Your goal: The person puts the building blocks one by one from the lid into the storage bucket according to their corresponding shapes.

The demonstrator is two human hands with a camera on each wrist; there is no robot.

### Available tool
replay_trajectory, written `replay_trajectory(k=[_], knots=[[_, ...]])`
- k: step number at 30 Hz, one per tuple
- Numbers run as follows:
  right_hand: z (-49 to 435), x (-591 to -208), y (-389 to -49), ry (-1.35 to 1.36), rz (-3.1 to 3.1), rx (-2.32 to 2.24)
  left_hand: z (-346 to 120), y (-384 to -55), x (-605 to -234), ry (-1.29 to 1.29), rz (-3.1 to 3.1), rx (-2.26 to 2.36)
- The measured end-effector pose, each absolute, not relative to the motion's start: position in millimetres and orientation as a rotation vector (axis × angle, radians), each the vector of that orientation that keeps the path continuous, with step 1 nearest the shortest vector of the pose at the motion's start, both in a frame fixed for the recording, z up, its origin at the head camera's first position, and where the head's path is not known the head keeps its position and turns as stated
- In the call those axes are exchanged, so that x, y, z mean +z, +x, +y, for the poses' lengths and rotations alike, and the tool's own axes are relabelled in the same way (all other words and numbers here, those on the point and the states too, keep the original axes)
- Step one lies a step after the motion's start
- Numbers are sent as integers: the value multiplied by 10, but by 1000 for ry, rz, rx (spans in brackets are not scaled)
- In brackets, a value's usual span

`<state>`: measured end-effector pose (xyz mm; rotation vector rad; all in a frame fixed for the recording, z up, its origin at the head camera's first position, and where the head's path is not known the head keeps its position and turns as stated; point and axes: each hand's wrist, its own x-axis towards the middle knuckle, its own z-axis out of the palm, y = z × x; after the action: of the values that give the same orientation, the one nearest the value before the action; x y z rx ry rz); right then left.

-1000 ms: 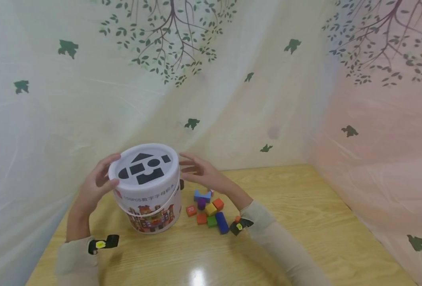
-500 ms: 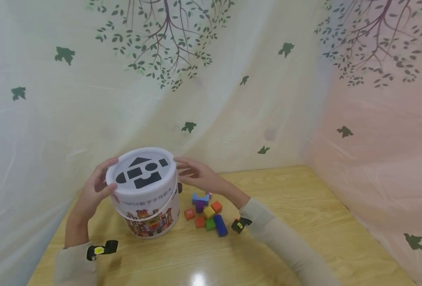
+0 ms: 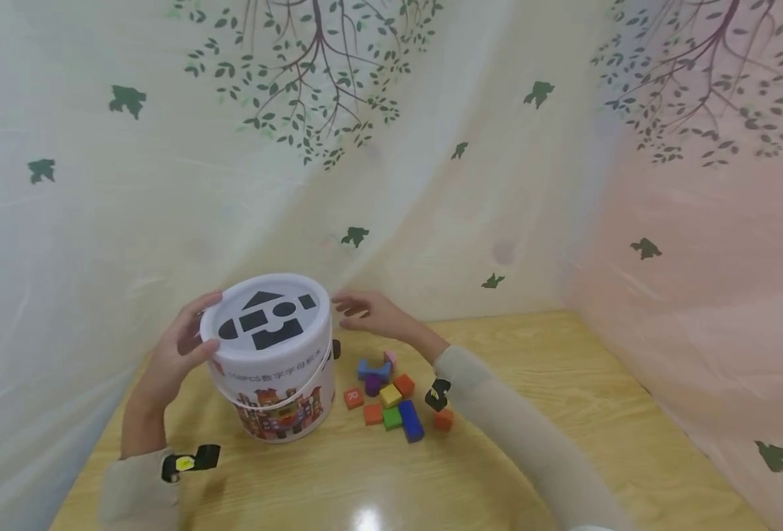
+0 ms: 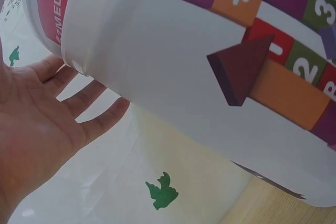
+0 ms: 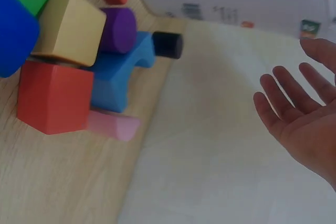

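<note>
**Lidded block bucket (image 3: 252, 372) framed by two hands, only one plainly touching**

At the far left, the left hand (image 3: 172, 354) spreads thumb and fingers around the rim of the white lid (image 3: 265, 313); its fingertips touch the side while the palm stands off. Such a high, light hold could, I judge, tip the bucket instead of sliding it if the hand pushed, or pull at the lid alone if it lifted.

The bucket stands upright on the left part of the wooden tabletop (image 3: 537, 354), its thin white carry handle (image 3: 268, 407) hanging across the front, where it might snag a finger.

Just right of the bucket, a black cylinder (image 5: 168, 44) lies near the blue arch block (image 5: 121, 72), and a red cube lettered R (image 3: 354, 398) sits close to the base. A rightward shove would probably scatter these, and the black and purple cylinders (image 5: 118, 30) could roll.

Behind the pile, the right hand (image 3: 378, 313) reaches with fingers apart, holding nothing; whether a fingertip touches the bucket I cannot tell. Without firm support there, a tilt that way could go uncaught. Farthest right, the low wrist camera (image 3: 439, 395) might knock the orange cube (image 3: 443, 420) beside it.
</note>
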<state>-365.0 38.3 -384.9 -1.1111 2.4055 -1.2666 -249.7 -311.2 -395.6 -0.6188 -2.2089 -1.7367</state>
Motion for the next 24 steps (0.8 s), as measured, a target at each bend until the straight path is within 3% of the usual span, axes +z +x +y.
replay_trajectory(k=[12, 24], knots=[[275, -4362, -4028, -886, 2462, -1296, -3074, -2499, -3969, -631, -2235, -1749], [192, -4551, -3950, -585, 2354, -1382, -3109, -2501, -3950, -634, -2229, -1760]])
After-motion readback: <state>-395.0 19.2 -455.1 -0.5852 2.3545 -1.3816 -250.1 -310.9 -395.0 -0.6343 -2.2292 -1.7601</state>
